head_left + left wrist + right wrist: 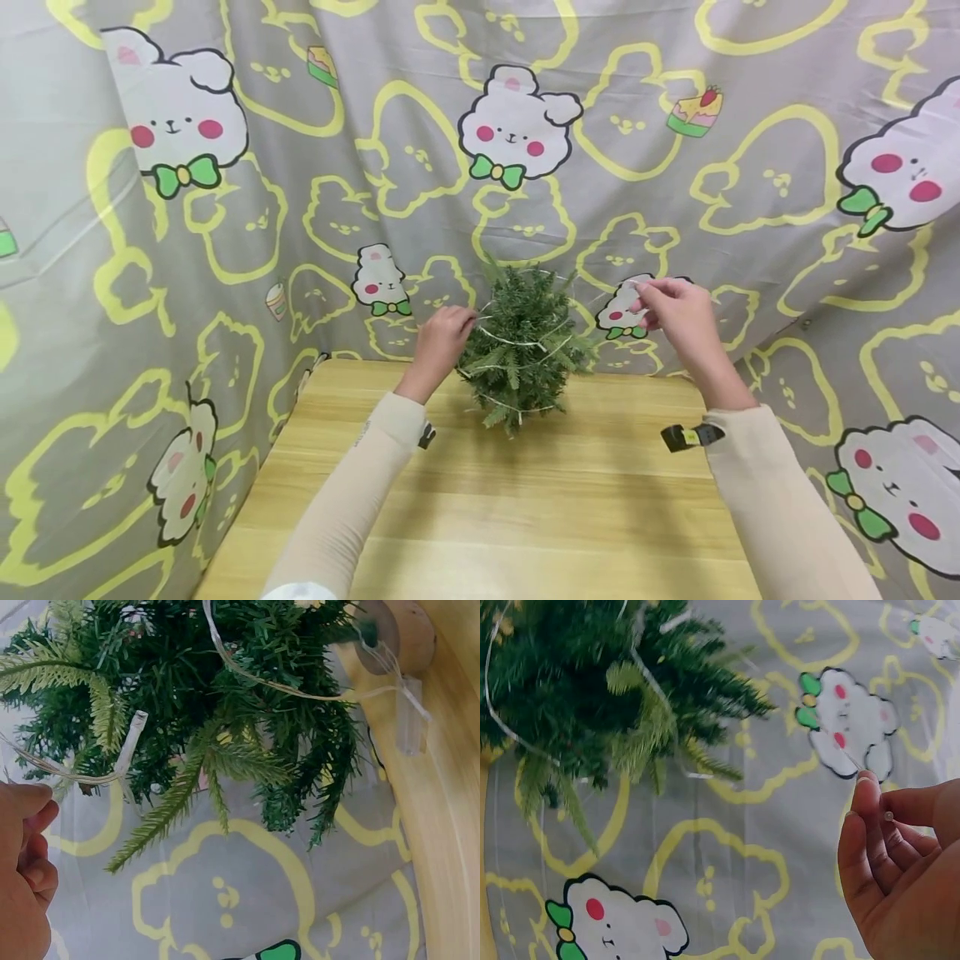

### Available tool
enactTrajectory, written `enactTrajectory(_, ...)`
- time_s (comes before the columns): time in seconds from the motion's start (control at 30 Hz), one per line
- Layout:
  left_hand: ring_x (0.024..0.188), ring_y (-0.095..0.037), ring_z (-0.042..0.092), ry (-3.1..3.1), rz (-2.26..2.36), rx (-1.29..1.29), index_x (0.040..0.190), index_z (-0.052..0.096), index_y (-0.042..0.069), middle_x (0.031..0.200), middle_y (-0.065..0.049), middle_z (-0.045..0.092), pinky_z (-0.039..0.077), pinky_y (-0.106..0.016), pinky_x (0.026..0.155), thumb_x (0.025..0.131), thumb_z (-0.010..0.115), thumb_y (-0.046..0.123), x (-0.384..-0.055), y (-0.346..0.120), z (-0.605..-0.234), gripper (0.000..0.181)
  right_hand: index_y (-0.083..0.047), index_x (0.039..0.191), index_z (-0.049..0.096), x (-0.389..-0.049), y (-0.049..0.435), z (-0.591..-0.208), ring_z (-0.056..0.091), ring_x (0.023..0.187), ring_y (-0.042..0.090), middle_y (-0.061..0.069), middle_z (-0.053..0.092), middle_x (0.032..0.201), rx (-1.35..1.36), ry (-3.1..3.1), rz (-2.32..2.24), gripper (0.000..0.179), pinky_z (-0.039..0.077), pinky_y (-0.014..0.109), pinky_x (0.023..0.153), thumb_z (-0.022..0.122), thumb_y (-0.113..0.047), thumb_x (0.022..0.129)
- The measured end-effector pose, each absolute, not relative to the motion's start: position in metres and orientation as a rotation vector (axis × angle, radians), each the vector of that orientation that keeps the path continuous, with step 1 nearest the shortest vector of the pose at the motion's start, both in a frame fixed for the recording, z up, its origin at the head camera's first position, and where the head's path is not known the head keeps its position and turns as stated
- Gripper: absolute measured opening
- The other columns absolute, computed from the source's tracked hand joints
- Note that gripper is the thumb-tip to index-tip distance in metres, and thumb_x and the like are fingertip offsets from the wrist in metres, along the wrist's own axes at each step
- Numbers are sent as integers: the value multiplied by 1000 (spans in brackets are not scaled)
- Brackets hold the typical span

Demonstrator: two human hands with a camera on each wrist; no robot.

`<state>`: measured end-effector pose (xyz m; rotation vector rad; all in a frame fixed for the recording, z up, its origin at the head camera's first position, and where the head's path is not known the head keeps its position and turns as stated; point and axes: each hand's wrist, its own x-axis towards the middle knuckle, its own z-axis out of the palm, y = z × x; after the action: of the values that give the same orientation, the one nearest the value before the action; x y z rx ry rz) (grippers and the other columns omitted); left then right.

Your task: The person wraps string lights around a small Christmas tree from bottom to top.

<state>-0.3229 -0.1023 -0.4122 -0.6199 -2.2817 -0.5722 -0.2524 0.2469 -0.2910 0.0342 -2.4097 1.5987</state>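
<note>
A small artificial Christmas tree (517, 321) stands on the table, with thin, pale string lights (517, 342) looped around it in several rounds. My left hand (444, 340) is at the tree's left side, its thumb and fingers pinching the wire close to the branches; the left wrist view shows that hand (26, 862) at the edge, the pinch partly cut off. Off to the right of the tree, my right hand (684, 321) pinches the free length of the wire between thumb and index finger. In the right wrist view a thin strand runs from that hand's fingertips (865, 780) toward the tree.
The tree has a round wooden base (409, 637), and a clear plastic piece (409, 716) on the wire lies beside it on the wood-grain table (480, 517). A grey curtain (420, 200) with yellow outlines and white cartoon animals hangs close behind and at both sides.
</note>
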Motion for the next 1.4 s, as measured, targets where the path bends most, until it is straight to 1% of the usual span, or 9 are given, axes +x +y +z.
enactTrajectory(0.23, 91, -22, 71, -2274, -645, -553, 104, 77, 8, 102, -4, 77, 59, -36, 81, 98, 67, 15, -323, -100, -408, 13, 4, 122, 66, -297, 237, -286, 66, 59, 9, -12, 69, 71, 35, -2462, 1517, 37, 57, 22, 61, 58, -27, 102)
enactTrajectory(0.53, 98, -22, 71, -2356, -712, -482, 108, 76, 11, 107, -5, 76, 58, -37, 84, 98, 67, 19, -322, -94, -402, 16, -2, 114, 72, -336, 214, -285, 67, 62, 15, 13, 75, 91, 21, -2587, 1236, 32, 54, 25, 60, 49, -21, 102)
enactTrajectory(0.63, 95, -21, 70, -2366, -714, -502, 107, 77, 11, 104, -4, 76, 58, -36, 83, 99, 66, 19, -321, -91, -401, 16, -3, 112, 73, -345, 205, -288, 70, 67, 20, 15, 76, 95, 24, -2641, 1110, 32, 50, 28, 61, 49, -21, 102)
enactTrajectory(0.77, 88, -21, 69, -2337, -712, -531, 105, 77, 10, 99, -4, 75, 58, -35, 78, 98, 67, 17, -320, -87, -400, 14, -8, 118, 73, -358, 196, -293, 72, 81, 27, 13, 76, 103, 30, -2716, 974, 33, 48, 38, 71, 50, -26, 104)
enactTrajectory(0.93, 86, -21, 68, -2337, -707, -554, 105, 77, 10, 97, -4, 75, 58, -35, 77, 97, 68, 14, -319, -83, -401, 12, -12, 128, 70, -375, 188, -301, 65, 108, 34, 13, 70, 127, 1, -2789, 891, 36, 45, 57, 89, 55, -34, 103)
enactTrajectory(1.1, 85, -20, 68, -2351, -723, -553, 105, 77, 8, 97, -4, 75, 58, -35, 77, 98, 66, 15, -320, -83, -403, 14, -12, 123, 72, -388, 183, -312, 61, 119, 38, 13, 68, 130, 3, -2801, 834, 33, 45, 54, 94, 59, -33, 101)
enactTrajectory(1.17, 85, -21, 68, -2355, -736, -545, 105, 77, 7, 98, -5, 75, 58, -35, 76, 98, 66, 15, -320, -85, -403, 14, -10, 120, 73, -390, 183, -317, 59, 121, 39, 14, 69, 128, 18, -2804, 810, 31, 40, 56, 103, 61, -30, 100)
enactTrajectory(1.27, 90, -22, 69, -2375, -739, -524, 106, 76, 7, 101, -5, 75, 58, -36, 81, 98, 66, 15, -322, -88, -403, 15, -8, 117, 74, -391, 182, -323, 54, 127, 41, 15, 69, 127, 57, -2798, 766, 28, 24, 62, 115, 62, -27, 100)
enactTrajectory(1.4, 95, -22, 70, -2398, -708, -497, 106, 76, 9, 104, -5, 76, 58, -36, 85, 98, 66, 17, -325, -95, -405, 14, -8, 116, 74, -389, 180, -326, 51, 130, 42, 14, 69, 128, 94, -2783, 731, 26, 10, 64, 119, 63, -24, 100)
